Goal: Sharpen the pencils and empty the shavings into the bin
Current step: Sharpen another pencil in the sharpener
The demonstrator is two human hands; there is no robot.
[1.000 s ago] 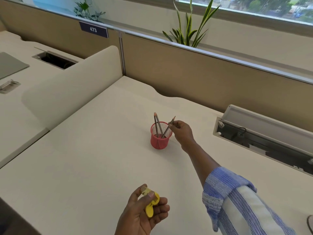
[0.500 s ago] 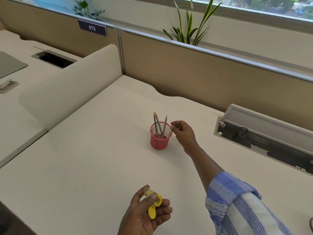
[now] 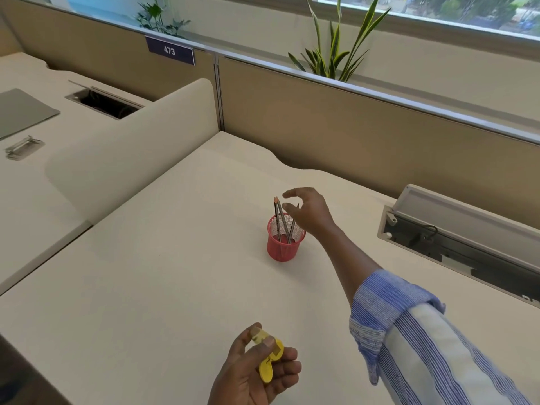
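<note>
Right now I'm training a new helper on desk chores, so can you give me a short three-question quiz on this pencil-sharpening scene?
1. True or false: the right hand is gripping a pencil.
2. Which thing does the left hand hold? A) yellow sharpener B) eraser C) ruler
3. Fill in: the pencils stand in a red mesh ____ on the desk.

Key
1. False: its fingers are spread open above the pencils, closed on nothing.
2. A.
3. Cup.
</note>
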